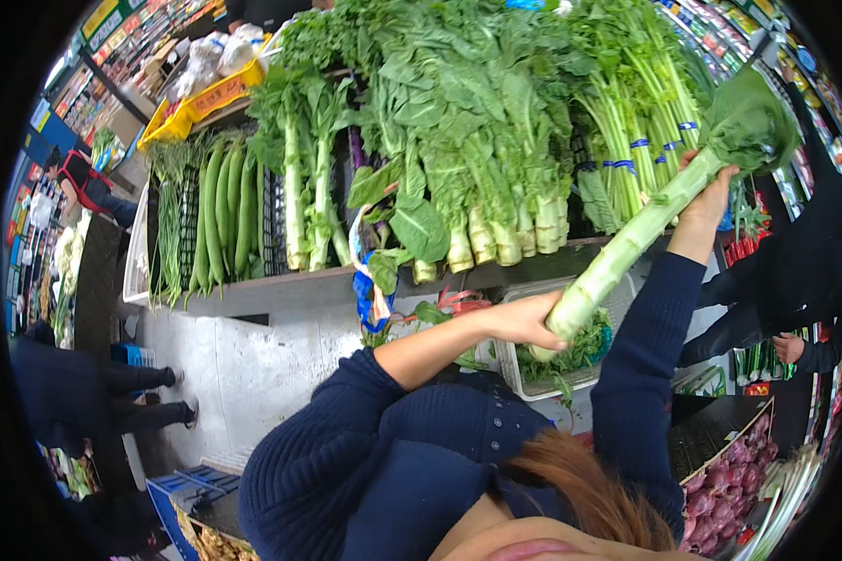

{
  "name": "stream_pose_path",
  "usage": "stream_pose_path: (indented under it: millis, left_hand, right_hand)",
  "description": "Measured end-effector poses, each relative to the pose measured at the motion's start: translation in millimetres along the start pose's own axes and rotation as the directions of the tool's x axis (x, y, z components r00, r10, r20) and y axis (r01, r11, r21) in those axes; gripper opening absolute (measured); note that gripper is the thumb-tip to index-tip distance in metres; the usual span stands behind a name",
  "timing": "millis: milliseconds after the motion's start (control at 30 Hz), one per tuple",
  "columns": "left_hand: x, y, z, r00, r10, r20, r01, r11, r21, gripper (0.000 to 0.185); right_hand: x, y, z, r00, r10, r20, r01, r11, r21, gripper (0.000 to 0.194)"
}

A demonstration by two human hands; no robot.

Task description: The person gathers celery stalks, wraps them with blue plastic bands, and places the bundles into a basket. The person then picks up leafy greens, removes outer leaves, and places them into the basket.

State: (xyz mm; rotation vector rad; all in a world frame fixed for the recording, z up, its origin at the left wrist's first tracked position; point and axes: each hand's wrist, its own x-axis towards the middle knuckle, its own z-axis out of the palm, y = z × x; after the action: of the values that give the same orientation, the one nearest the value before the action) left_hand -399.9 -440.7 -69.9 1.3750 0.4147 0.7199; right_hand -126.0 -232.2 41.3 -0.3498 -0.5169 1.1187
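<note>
A thick pale-green celtuce stem (pixel 621 261) slants up to the right in front of me. Around its lower, cut end wraps my left hand (pixel 530 319). My right hand (pixel 707 193) grips it just below the leafy top (pixel 754 123). On the stand beyond lies a row of leafy celtuce (pixel 484 133), with the pale cut ends facing me. Celery bunches (pixel 635 151) tied with blue bands lie to its right. Below my hands, a white plastic crate (pixel 516 375) on the floor holds loose greens (pixel 558 354).
Loofahs (pixel 221 210) and a yellow crate (pixel 214 98) are at the left of the stand (pixel 309 289). Blue-and-white strapping (pixel 370 298) hangs over its front edge. People stand at left (pixel 63 386) and right (pixel 779 273). Red onions (pixel 726 491) fill a bin at lower right.
</note>
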Motion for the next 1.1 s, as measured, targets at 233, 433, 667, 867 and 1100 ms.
stream_pose_path:
  millis: [233,433,667,867,1100]
  left_hand:
    - [-10.9,24.8,10.0,0.939,-0.16,-0.304,0.027,0.916,-0.399,0.059]
    - [-111.6,39.8,-115.1,0.582,0.152,-0.799,-0.062,0.988,0.143,0.039]
    - [-226.9,8.7,-261.0,0.202,0.291,-0.935,0.943,0.201,0.267,0.067]
    - [-147.4,-18.7,-209.1,0.71,0.097,-0.698,0.443,0.709,0.549,0.052]
    - [-41.3,6.4,-77.7,0.947,-0.118,-0.298,-0.13,0.71,-0.692,0.039]
  right_hand:
    - [-97.2,32.4,-36.7,0.863,-0.234,0.447,0.245,0.969,0.034,0.031]
    - [-207.3,42.7,-158.7,0.961,0.202,-0.188,-0.149,-0.193,-0.97,0.042]
    - [-196.3,200.9,-40.9,0.891,0.275,0.36,0.448,-0.413,-0.793,0.062]
    - [-186.2,230.7,20.6,0.907,0.358,0.222,0.399,-0.562,-0.724,0.058]
    - [-187.6,149.3,80.3,0.719,0.692,0.064,0.047,0.043,-0.998,0.096]
